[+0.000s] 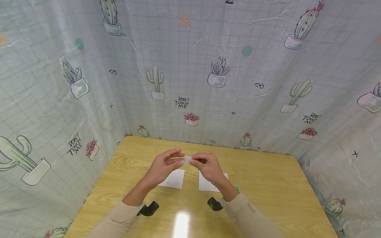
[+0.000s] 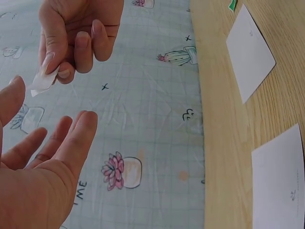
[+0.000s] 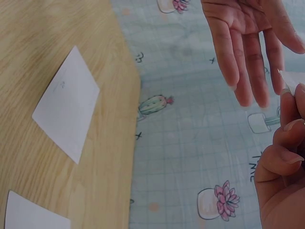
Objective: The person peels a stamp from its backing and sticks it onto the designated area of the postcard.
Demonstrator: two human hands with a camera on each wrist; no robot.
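My right hand (image 1: 208, 166) pinches a small whitish, translucent piece, like tape or thin film (image 2: 44, 81), between thumb and forefinger, its other fingers curled. Facing it, my left hand (image 1: 163, 168) is held with relaxed, parted fingers. In the left wrist view the left hand (image 2: 52, 171) has nothing between its fingers, and a small gap separates it from the piece. The right wrist view shows only part of the piece (image 3: 294, 78), at the right edge. Both hands are raised over the table.
On the wooden table (image 1: 262, 185) lie two white cards, one to the left (image 1: 175, 180) and one to the right (image 1: 206, 183), partly behind the hands. A green-edged item (image 1: 236, 187) shows beside the right forearm. A cactus-print curtain (image 1: 190, 66) surrounds the table.
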